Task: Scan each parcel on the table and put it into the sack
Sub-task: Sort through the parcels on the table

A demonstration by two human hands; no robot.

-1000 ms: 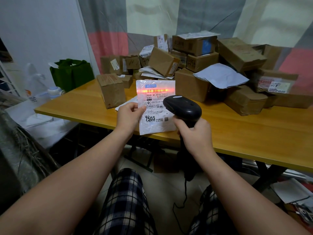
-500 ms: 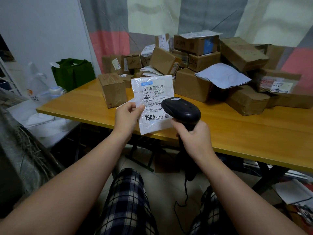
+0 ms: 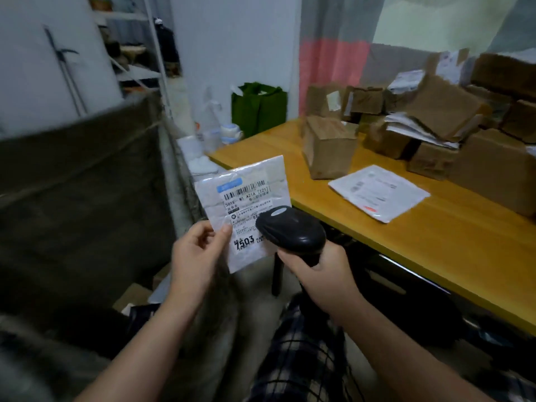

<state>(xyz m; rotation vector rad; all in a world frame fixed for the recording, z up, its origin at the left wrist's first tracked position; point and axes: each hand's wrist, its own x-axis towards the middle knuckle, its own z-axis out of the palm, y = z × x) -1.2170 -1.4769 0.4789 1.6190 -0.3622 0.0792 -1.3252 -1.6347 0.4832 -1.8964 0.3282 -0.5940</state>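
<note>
The person has turned to the left. A big dark sack (image 3: 72, 198) now fills the space to the left of the left hand (image 3: 197, 250). A second ago only a bit of it showed. Its mouth and its inside cannot be seen from here, so there is no telling what is in it yet.

The counter (image 3: 435, 242) has slid off to the right of the right hand (image 3: 316, 271). Far past that hand sits the heap of cardboard boxes (image 3: 449, 120). Nearer to it lies a flat white packet (image 3: 377, 192). These all look like they are waiting for their turn.

A green bag (image 3: 258, 108) stands well beyond both hands, by the wall at the counter's end. What it holds is hidden too.

The white parcel (image 3: 246, 192) is up in the air, just off the counter's edge, between the two hands. The left hand pinches its lower left side with thumb and fingers. A second ago a red line of light glowed across its label. That light is gone now. So the scan looks done, and the turn toward the sack looks like the start of dropping the parcel in.

The black scanner (image 3: 290, 230) is just in front of the parcel's lower right corner. The right hand is wrapped tight round its handle.
</note>
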